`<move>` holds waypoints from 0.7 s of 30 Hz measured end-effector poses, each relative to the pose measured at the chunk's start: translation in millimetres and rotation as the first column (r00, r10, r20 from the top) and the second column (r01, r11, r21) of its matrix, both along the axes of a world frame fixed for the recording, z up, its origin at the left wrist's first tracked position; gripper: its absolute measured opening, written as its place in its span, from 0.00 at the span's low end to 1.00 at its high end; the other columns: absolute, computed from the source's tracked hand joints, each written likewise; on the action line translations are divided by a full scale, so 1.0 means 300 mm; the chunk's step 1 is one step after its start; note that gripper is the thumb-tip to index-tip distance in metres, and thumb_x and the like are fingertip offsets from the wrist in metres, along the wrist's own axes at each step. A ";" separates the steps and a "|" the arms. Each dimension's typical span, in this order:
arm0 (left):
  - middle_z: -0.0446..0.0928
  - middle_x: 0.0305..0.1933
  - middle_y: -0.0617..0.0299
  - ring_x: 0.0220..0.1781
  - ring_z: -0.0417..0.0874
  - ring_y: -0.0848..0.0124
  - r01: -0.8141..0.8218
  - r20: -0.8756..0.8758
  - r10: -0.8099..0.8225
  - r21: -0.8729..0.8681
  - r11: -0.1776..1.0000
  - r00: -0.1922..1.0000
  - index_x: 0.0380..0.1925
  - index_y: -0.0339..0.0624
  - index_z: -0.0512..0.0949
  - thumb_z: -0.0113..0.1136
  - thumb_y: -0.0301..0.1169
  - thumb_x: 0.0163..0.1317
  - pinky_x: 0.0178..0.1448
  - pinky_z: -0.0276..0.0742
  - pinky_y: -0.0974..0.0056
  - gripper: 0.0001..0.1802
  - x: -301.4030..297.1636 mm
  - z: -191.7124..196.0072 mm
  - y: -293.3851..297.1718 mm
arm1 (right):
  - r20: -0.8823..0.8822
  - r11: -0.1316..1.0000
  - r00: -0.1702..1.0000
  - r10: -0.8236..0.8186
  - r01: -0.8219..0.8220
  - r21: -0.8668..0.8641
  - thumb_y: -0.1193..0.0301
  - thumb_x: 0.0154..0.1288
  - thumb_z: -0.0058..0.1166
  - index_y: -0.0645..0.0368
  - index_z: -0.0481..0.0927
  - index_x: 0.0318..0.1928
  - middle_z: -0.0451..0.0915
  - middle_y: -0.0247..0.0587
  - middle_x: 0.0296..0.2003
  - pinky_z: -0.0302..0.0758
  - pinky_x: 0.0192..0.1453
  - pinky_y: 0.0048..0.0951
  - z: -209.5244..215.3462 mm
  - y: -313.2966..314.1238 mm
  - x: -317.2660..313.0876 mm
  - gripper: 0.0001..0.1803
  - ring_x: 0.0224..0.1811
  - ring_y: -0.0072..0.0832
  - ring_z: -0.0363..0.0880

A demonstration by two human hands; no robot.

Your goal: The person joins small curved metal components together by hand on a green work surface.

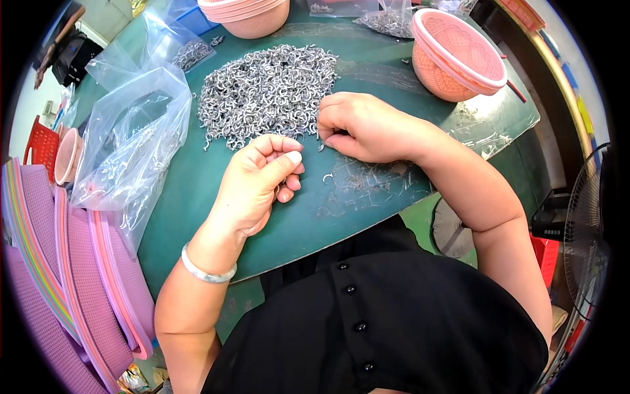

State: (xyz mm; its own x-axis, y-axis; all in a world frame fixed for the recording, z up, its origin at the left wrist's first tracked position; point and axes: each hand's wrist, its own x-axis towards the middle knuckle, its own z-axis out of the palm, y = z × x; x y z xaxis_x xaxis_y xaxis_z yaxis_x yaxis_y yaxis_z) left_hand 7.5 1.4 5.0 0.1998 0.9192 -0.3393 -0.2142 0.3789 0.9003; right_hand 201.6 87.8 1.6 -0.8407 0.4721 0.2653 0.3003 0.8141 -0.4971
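A broad heap of small curved grey metal hooks (266,92) lies on the green tabletop (289,223). At the heap's near edge is my left hand (259,174), a pale bangle (207,268) round its wrist. Its fingers are curled and the thumb presses on the index finger; anything between them is too small or hidden. My right hand (371,128) rests at the heap's right edge, fingers bent down and closed, their tips partly hidden. Just below those fingertips shows one small metal piece (321,148). Another loose hook (328,176) lies by itself between the hands, nearer to me.
A clear plastic bag (134,125) sprawls left of the heap. Pink baskets stand at the back (252,18) and far right (453,56). Bags of metal pieces (387,25) lie behind. Purple baskets (88,276) are stacked at left; a black fan (584,223) stands at right.
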 end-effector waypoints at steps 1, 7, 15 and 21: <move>0.73 0.26 0.66 0.23 0.71 0.80 -0.009 -0.024 0.009 -0.006 1.000 1.000 0.37 0.40 0.73 0.53 0.28 0.62 0.23 0.65 0.78 0.06 0.002 0.003 0.000 | -0.007 1.000 1.000 0.010 -0.010 -0.015 0.77 0.46 0.53 0.63 0.71 0.26 0.72 0.42 0.27 0.70 0.38 0.35 0.000 0.001 -0.002 0.05 0.33 0.41 0.72; 0.74 0.27 0.63 0.23 0.73 0.79 0.065 0.039 -0.061 -0.094 0.993 0.997 0.37 0.38 0.73 0.53 0.30 0.62 0.24 0.67 0.76 0.08 -0.005 0.022 0.007 | -0.209 0.995 0.975 0.078 -0.063 0.074 0.78 0.46 0.54 0.61 0.71 0.26 0.71 0.40 0.27 0.70 0.35 0.34 0.019 -0.028 -0.027 0.06 0.32 0.40 0.71; 0.75 0.27 0.65 0.24 0.73 0.79 0.109 0.129 -0.097 -0.088 0.990 0.987 0.37 0.39 0.73 0.53 0.29 0.62 0.26 0.68 0.76 0.06 -0.016 -0.006 0.004 | -0.319 0.990 0.940 0.119 -0.089 0.106 0.79 0.45 0.57 0.61 0.72 0.28 0.71 0.41 0.30 0.70 0.37 0.33 0.023 -0.044 -0.043 0.08 0.34 0.38 0.72; 0.75 0.28 0.65 0.25 0.73 0.79 0.071 0.112 -0.068 -0.025 0.997 0.991 0.38 0.39 0.73 0.53 0.27 0.62 0.27 0.68 0.76 0.06 -0.010 -0.014 -0.002 | -0.296 0.992 0.953 0.069 -0.096 -0.079 0.79 0.47 0.58 0.62 0.74 0.30 0.73 0.40 0.31 0.71 0.39 0.29 0.026 -0.044 -0.028 0.08 0.36 0.35 0.74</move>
State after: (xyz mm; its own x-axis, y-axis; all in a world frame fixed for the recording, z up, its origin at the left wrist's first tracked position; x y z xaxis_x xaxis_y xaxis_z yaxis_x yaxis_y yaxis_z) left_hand 4.3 0.9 0.9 0.3009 0.8919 -0.3376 -0.2848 0.4219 0.8607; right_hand 193.1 74.6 9.5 -0.7700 0.4379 0.4642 0.0642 0.7768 -0.6264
